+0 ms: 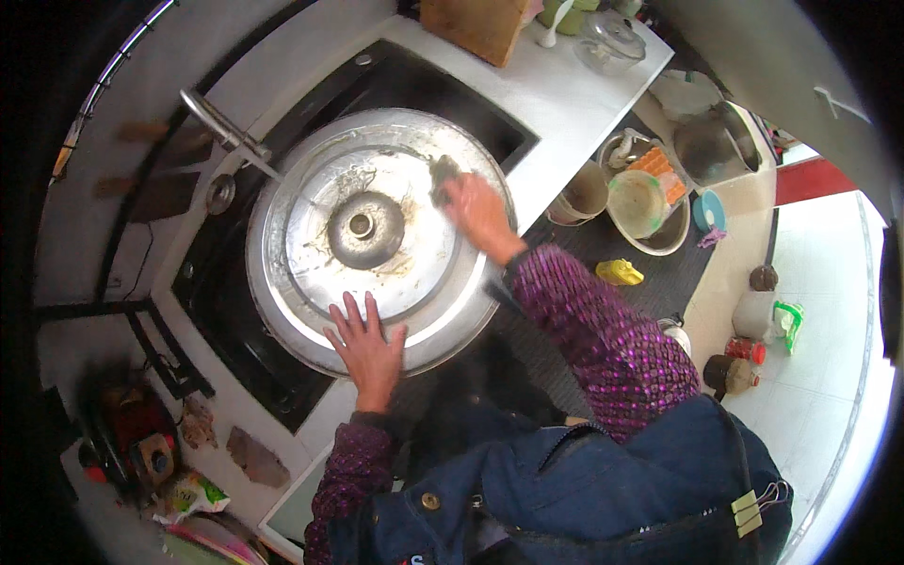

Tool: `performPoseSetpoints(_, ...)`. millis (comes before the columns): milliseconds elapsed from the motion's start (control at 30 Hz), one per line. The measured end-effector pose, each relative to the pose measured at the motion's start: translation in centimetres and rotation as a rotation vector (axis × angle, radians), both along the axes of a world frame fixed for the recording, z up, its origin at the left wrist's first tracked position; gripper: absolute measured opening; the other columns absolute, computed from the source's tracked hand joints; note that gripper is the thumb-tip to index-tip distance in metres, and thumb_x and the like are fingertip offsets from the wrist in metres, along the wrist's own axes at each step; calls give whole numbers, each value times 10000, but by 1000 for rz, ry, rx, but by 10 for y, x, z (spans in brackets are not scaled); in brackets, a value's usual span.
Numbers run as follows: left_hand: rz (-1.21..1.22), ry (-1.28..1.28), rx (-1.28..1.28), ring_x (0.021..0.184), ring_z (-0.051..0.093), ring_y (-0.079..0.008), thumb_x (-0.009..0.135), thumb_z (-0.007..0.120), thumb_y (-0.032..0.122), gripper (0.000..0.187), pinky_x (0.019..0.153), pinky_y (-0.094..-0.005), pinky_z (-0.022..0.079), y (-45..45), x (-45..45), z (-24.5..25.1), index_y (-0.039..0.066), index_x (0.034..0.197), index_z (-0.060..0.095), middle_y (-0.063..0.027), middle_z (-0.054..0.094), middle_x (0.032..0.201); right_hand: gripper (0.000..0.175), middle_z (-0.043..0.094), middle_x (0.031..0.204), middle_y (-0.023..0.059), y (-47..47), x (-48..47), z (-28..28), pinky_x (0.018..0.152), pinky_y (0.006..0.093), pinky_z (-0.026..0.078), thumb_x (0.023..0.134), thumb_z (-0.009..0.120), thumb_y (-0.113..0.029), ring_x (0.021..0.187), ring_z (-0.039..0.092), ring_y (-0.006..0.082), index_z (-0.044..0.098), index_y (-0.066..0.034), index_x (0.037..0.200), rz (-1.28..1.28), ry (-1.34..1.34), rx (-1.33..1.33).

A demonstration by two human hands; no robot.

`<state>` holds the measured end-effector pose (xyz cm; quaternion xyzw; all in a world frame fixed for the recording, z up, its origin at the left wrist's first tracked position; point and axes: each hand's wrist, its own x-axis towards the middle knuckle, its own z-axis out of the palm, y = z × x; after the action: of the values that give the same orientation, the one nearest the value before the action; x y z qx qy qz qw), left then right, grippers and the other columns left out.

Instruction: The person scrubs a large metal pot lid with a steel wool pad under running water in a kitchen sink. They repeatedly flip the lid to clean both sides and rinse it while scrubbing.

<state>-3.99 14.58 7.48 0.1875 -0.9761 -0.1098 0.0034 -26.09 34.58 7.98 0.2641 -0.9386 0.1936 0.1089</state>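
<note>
A large round metal lid (417,247) lies across the black sink (233,339). At its centre is a grey dome (339,236) with a small ring on top, surrounded by brownish smears. My right hand (480,212) presses a dark grey-green scrubbing pad (443,180) against the lid's far right part; hand and pad are blurred. Spread flat on the near rim, my left hand (371,357) touches the lid with its fingers apart and nothing in them. A metal faucet (233,134) reaches over the lid's left edge.
A wooden board (477,28) and a glass lidded bowl (613,42) stand on the white counter (558,92). On the floor at right are a bucket (580,194), a metal basin (667,244), a large pot (717,145) and a yellow bottle (619,272). Several jars line the wall.
</note>
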Motion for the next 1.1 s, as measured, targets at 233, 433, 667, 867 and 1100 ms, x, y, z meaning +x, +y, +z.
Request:
performPoseSetpoints(233,-82,-21,-19,1463,97,-451,810,670,473,850,1129,-654,95,13,-9,5,114,1503,334,-181,158,1602,468,518,1047,96,71,119,3,838,419,471,666,772,-122,980,541,302,606,-136,1103,123,-161,-106)
performPoseSetpoints(433,-122,-51,-73,1463,92,-460,801,682,447,846,1132,-649,83,11,-7,2,110,1499,342,-202,159,1597,310,528,1035,149,59,-25,-22,820,433,497,773,665,-140,963,545,343,561,-64,1055,-83,12,-96)
performPoseSetpoints(667,-89,-116,-48,1460,92,-458,842,641,458,850,1125,-650,102,18,-11,14,123,1530,272,-187,134,1606,304,509,1018,196,41,-86,-9,767,465,487,791,687,-145,922,544,385,531,-39,1031,-32,-38,-204)
performPoseSetpoints(867,-73,-115,-33,1464,92,-446,834,657,435,846,1131,-644,93,18,-12,14,126,1526,281,-179,142,1605,348,499,1034,154,97,31,5,856,424,482,759,682,-120,992,538,325,542,-68,1073,195,-235,44)
performPoseSetpoints(1100,-80,-60,7,1476,66,-429,814,677,421,842,1139,-636,82,17,-10,12,117,1512,319,-173,129,1613,268,513,1019,207,53,-106,-11,763,462,488,805,648,-106,908,554,376,539,-26,1037,141,-52,-20)
